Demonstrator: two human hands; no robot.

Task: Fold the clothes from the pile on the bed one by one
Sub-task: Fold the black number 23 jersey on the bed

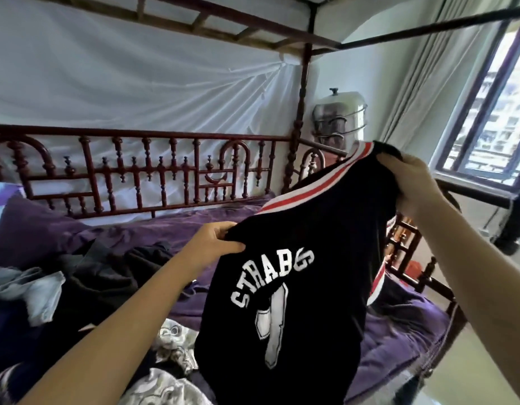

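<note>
Bed carrying pile; left hand and right hand both gripping jersey shoulders, right higher. Risk: lopsided hold possibly skewing fold.

The jersey hides the steel pot's base; the bottom edge crops the jersey's hem.

A black jersey with white lettering, a white numeral and red-and-white striped trim hangs spread out in the air. Its top edge slopes up to the right, gripped by the left hand and right hand. Left of it, the pile of dark, grey and patterned clothes lies crumpled on the bed.
</note>
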